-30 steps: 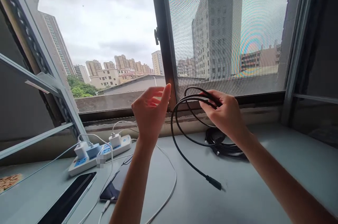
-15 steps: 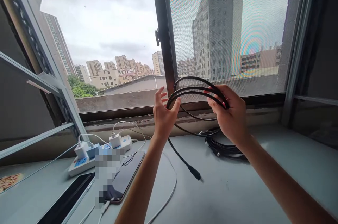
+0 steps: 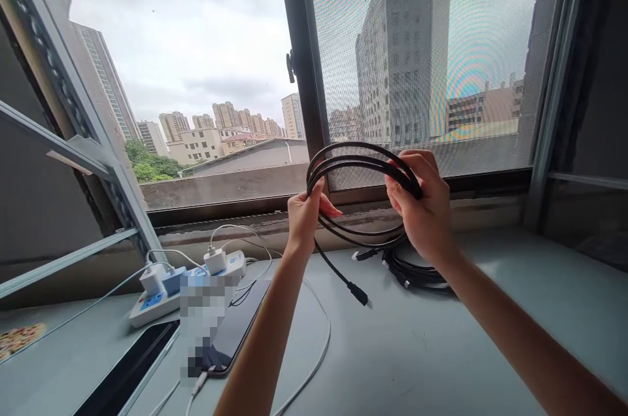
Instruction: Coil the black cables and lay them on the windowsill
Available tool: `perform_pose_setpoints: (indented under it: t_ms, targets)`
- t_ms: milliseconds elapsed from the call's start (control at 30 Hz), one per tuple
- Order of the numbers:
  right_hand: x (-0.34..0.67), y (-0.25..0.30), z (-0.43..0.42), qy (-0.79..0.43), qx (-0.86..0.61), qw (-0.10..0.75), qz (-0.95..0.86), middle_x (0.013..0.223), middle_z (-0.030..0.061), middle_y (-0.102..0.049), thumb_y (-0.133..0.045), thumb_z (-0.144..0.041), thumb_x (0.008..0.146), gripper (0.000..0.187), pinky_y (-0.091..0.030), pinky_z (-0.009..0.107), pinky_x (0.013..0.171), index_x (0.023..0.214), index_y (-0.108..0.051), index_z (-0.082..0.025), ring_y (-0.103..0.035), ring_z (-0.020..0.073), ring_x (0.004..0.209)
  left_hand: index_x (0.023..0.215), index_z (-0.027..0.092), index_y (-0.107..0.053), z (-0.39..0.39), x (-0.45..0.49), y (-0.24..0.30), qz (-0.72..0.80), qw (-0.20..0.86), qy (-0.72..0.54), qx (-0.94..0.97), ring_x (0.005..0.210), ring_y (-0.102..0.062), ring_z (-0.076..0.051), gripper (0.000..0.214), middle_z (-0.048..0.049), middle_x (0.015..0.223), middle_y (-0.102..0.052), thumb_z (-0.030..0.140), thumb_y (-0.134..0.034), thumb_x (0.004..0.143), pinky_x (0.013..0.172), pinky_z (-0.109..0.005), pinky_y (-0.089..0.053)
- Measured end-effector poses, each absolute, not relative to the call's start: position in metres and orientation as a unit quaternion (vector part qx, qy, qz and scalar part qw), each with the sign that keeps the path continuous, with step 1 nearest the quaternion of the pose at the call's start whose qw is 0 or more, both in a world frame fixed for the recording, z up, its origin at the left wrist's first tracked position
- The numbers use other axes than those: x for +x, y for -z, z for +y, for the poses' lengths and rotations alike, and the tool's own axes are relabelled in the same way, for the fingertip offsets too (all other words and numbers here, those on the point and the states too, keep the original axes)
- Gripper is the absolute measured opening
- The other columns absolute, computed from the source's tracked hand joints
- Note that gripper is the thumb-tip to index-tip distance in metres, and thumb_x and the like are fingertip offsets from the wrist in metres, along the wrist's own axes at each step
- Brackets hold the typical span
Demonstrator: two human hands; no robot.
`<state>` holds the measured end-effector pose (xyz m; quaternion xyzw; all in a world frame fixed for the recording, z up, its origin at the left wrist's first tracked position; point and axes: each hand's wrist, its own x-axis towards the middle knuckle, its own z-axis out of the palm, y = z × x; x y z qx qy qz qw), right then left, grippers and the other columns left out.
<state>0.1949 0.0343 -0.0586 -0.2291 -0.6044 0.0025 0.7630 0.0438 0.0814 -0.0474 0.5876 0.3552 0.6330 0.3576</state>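
A black cable [image 3: 360, 166] is looped into a loose coil and held up between my two hands above the table. On the coil's left side, my left hand [image 3: 307, 210] is closed around the strands, thumb on top. My right hand [image 3: 422, 190] grips the bundled loops at the right side. One cable end with a black plug [image 3: 358, 294] hangs free below my left hand. Behind my right hand, a second coiled black cable [image 3: 417, 275] lies on the table, partly hidden by my right forearm.
A white power strip [image 3: 157, 305] with chargers and white cords stands at the left. A phone [image 3: 235, 331] and a dark-screened device [image 3: 130, 370] lie near my left forearm. A white cord [image 3: 324, 354] curves across the grey table [image 3: 383, 357]. The window [image 3: 210, 56] is behind.
My left hand, open with fingers spread before, has closed on the coil's left side. The hanging plug has swung slightly up and left, and the right hand has shifted slightly left.
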Motion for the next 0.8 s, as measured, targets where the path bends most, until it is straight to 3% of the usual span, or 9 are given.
perform_pose_setpoints:
  t_ms: [100, 167, 333, 433, 567, 700, 800]
  targets:
    - [0.195, 0.058, 0.034, -0.009, -0.303, 0.704, -0.642, 0.084, 0.0003, -0.053, -0.051, -0.022, 0.083, 0.004, -0.04, 0.022, 0.05, 0.085, -0.055, -0.022, -0.049, 0.0093, 0.061, 0.036, 0.02, -0.03, 0.086, 0.04, 0.05, 0.368, 0.373, -0.651, 0.548, 0.028, -0.036, -0.007, 0.052, 0.0057, 0.03, -0.028, 0.044, -0.059, 0.072, 0.036, -0.02, -0.027]
    - [0.197, 0.058, 0.035, 0.03, -0.36, 0.666, -0.652, 0.085, 0.0003, -0.056, -0.055, -0.026, 0.081, 0.011, -0.043, 0.023, 0.053, 0.092, -0.056, -0.022, -0.053, 0.0107, 0.064, 0.039, 0.02, -0.027, 0.09, 0.037, 0.051, 0.379, 0.352, -0.682, 0.516, 0.028, -0.021, -0.004, 0.049, 0.0081, 0.033, -0.023, 0.039, -0.061, 0.069, 0.034, -0.021, -0.015]
    - [0.198, 0.059, 0.036, 0.105, -0.415, 0.633, -0.645, 0.086, -0.0023, -0.061, -0.065, -0.027, 0.074, 0.034, -0.045, 0.025, 0.054, 0.106, -0.056, -0.024, -0.051, 0.0078, 0.053, 0.038, 0.017, -0.035, 0.084, 0.038, 0.049, 0.397, 0.179, -0.704, 0.561, 0.039, -0.02, -0.004, 0.037, 0.0063, 0.038, -0.027, 0.028, -0.059, 0.064, 0.04, -0.021, -0.012]
    - [0.196, 0.058, 0.031, -0.02, -0.378, 0.629, -0.679, 0.078, -0.0034, -0.059, -0.064, -0.035, 0.076, 0.035, -0.042, 0.021, 0.044, 0.109, -0.057, -0.025, -0.045, 0.0046, 0.043, 0.038, 0.016, -0.038, 0.069, 0.046, 0.044, 0.384, 0.165, -0.694, 0.586, 0.04, -0.021, -0.004, 0.035, 0.0057, 0.037, -0.027, 0.028, -0.058, 0.063, 0.04, -0.021, -0.013]
    - [0.196, 0.05, 0.018, -0.219, -0.315, 0.614, -0.69, 0.058, -0.0073, -0.05, -0.068, -0.042, 0.073, 0.042, -0.031, 0.015, 0.031, 0.11, -0.059, -0.024, -0.036, 0.0027, 0.036, 0.039, 0.016, -0.041, 0.055, 0.054, 0.039, 0.366, 0.241, -0.687, 0.579, 0.038, -0.021, -0.003, 0.032, 0.0059, 0.037, -0.031, 0.029, -0.061, 0.061, 0.038, -0.02, -0.014]
    - [0.202, 0.042, 0.009, -0.321, -0.291, 0.601, -0.672, 0.051, -0.0093, -0.045, -0.068, -0.043, 0.073, 0.043, -0.021, 0.013, 0.026, 0.113, -0.061, -0.027, -0.029, 0.0008, 0.031, 0.041, 0.016, -0.041, 0.059, 0.057, 0.043, 0.357, 0.298, -0.674, 0.573, 0.035, -0.02, -0.002, 0.032, 0.0071, 0.037, -0.031, 0.031, -0.064, 0.059, 0.035, -0.018, -0.013]
    - [0.205, 0.039, 0.006, -0.367, -0.289, 0.606, -0.644, 0.049, -0.0094, -0.044, -0.066, -0.038, 0.076, 0.034, -0.019, 0.012, 0.026, 0.108, -0.065, -0.026, -0.026, -0.0004, 0.031, 0.048, 0.017, -0.042, 0.069, 0.061, 0.052, 0.342, 0.337, -0.672, 0.564, 0.031, -0.03, -0.004, 0.031, 0.0078, 0.036, -0.033, 0.035, -0.064, 0.06, 0.034, -0.017, -0.02]
